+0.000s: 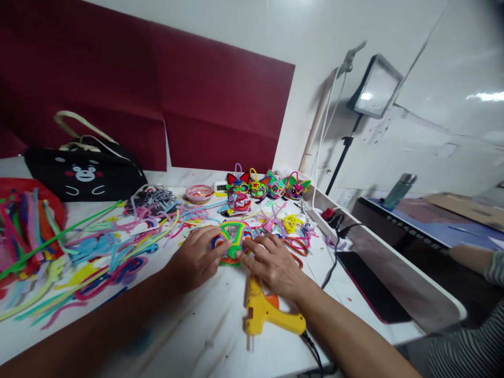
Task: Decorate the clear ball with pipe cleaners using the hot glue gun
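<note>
A round, colourful pipe-cleaner face ornament [235,251] rests on the white table between my two hands, with green, yellow, blue and orange parts. My left hand [200,257] holds its left side, index finger laid over the front. From the right, my right hand [271,262] grips it, fingertips pressed near the green middle. My fingers cover parts of both edges. Just below my right hand lies a yellow glue gun [258,312], its cord trailing to the lower right. Orange-handled scissors [297,245] lie beyond my right hand.
Loose pipe cleaners [118,252] spread across the left. Several finished ornaments [258,184] stand at the back by a pink dish [199,193]. A black bag [84,173] sits back left. At right are a phone [372,286], a power strip [328,226] and another person's striped sleeve [457,341].
</note>
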Motion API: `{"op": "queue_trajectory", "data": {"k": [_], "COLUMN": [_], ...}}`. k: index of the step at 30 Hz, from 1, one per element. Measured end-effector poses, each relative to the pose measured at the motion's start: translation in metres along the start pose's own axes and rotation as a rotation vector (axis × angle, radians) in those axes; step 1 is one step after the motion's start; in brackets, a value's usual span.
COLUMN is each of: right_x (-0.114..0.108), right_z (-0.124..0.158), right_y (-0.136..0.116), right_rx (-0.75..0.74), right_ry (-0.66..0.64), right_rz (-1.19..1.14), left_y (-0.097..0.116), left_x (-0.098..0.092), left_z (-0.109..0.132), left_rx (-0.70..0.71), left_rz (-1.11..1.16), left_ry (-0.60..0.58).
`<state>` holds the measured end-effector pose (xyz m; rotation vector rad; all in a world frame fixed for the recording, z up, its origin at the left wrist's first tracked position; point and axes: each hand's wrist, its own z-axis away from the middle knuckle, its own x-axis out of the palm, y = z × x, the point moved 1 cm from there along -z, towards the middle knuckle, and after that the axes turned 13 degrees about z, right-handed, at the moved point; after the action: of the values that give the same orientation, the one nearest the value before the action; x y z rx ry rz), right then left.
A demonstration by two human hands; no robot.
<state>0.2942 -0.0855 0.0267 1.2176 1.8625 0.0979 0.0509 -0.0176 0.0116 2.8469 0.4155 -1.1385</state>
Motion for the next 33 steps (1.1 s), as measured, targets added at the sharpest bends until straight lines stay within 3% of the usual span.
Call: {"op": "queue_trajectory", "data": {"k": [12, 17, 20, 23, 28, 33], "right_x": [0.0, -0.013, -0.022, -0.028, -0.034, -0.052], "right_z": [0.002, 0.003, 0.005, 0.005, 0.005, 0.004], "right_y": [-0.001, 0.008, 0.016, 0.021, 0.022, 0.017], "right_rx": [0.045, 0.237, 0.348, 0.344, 0.287, 0.279], "right_ry": [-0.047, 0.118, 0.145, 0.039, -0.316, -0.59], "right_rz": [-0.084, -0.352, -0.544, -0.668, -0.727, -0.68], "left_y": [0.003, 0.007, 0.007, 0.007, 0.01, 0.009], "left_x": [-0.003, -0.009, -0.009, -0.009, -0.009, -0.004], "left_z": [-0.003, -0.008, -0.008, -0.009, -0.012, -0.007], "left_rx": [0.017, 0.044, 0.04, 0.039, 0.039, 0.01], "left_rz": [-0.024, -0.062, -0.077, -0.084, -0.059, -0.043], "left_ry": [0.002, -0.021, -0.037, -0.027, 0.016, 0.023]}}
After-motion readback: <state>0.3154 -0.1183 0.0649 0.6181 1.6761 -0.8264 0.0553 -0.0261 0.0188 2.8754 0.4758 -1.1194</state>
